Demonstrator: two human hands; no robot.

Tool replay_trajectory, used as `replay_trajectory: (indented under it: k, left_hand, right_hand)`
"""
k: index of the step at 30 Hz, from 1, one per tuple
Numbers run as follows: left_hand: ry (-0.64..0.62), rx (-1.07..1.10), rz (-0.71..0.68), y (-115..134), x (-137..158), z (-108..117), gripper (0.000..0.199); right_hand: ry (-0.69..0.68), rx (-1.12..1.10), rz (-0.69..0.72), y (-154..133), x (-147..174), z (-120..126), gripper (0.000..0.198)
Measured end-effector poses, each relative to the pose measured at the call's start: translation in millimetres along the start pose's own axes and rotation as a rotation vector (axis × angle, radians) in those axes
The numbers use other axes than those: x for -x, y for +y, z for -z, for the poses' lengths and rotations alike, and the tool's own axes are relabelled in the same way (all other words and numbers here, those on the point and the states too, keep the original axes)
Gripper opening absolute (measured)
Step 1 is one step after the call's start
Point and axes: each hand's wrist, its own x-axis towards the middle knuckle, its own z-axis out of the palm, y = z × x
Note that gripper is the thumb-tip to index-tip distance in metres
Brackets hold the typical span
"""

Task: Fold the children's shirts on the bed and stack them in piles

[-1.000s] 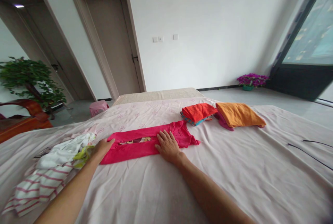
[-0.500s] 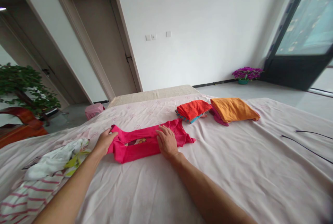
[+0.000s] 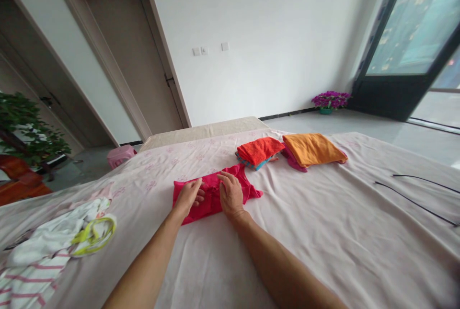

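- My left grip [image 3: 189, 198] is on the left part of the shirt, fingers loosely curled and pointing in toward my other one; from this angle I can't tell whether any cloth is pinched in it.
- My right grip [image 3: 232, 194] is spread palm down on the shirt, fingers bent, pressing on the cloth rather than closed around it.
- The shirt [image 3: 209, 207] is pink and folded into a short bundle in front of me, under both my grips; its loose corners stick out to the right.
- Beneath it lies the sheet [image 3: 212, 270], pale pink, creased, with a faint flower print toward the far side.
- Just beyond the shirt, to the right, sits a red cloth [image 3: 260, 150], folded on top of a blue checked cloth [image 3: 259, 164].
- Right beside those, an orange cloth [image 3: 313, 148] is folded over a magenta one [image 3: 295, 159].
- On my left, well apart from the shirt, is a loose heap: a white cloth [image 3: 46, 238], a striped one [image 3: 36, 278] nearer me, and a piece with yellow-green trim [image 3: 95, 235] at its right edge.
- Farther out, a pink stool [image 3: 121, 155] stands past the sheet on the left, and purple flowers [image 3: 331, 99] stand on the floor near the glass door [image 3: 393, 84].
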Motion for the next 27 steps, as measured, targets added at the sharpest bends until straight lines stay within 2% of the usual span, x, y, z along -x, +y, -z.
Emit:
replay_trajectory:
  k: [3, 6, 8, 10, 13, 17, 21, 25, 27]
  left_hand:
    - [0.121, -0.066, -0.104, -8.6, 10.7, 12.4, 0.036]
    - [0.154, -0.297, -0.343, -28.9, 27.6, 19.1, 0.022]
    - [0.159, -0.473, -0.481, -44.5, 40.1, 19.9, 0.022]
    - [0.190, -0.578, -0.533, -57.1, 50.4, 19.8, 0.025]
    - [0.245, -0.646, -0.549, -65.8, 58.8, 20.0, 0.029]
    - [0.272, -0.696, -0.537, -65.9, 60.9, 19.6, 0.032]
    - [0.304, -0.743, -0.535, -70.2, 58.4, 17.3, 0.037]
    - [0.334, -0.800, -0.527, -77.7, 55.3, 14.7, 0.042]
    - [0.338, -0.827, -0.498, -78.1, 55.3, 14.0, 0.046]
  right_hand:
    - [-0.022, -0.005, 0.016, -0.7, 1.0, -0.8, 0.034]
    - [-0.083, 0.033, -0.001, -3.4, 1.2, -0.1, 0.033]
    - [-0.138, 0.091, -0.022, -7.5, -2.2, 0.7, 0.032]
    - [-0.201, 0.156, -0.043, -13.5, -10.6, -0.4, 0.033]
    - [-0.344, 0.260, -0.118, -22.6, -31.9, -9.8, 0.034]
    - [-0.527, 0.414, -0.261, -28.4, -60.1, -35.3, 0.035]
    - [-0.587, 0.470, -0.270, -30.7, -69.3, -61.3, 0.042]
    - [-0.573, 0.487, -0.177, -32.0, -64.9, -77.1, 0.029]
    - [-0.534, 0.471, -0.175, -29.2, -63.6, -78.9, 0.026]
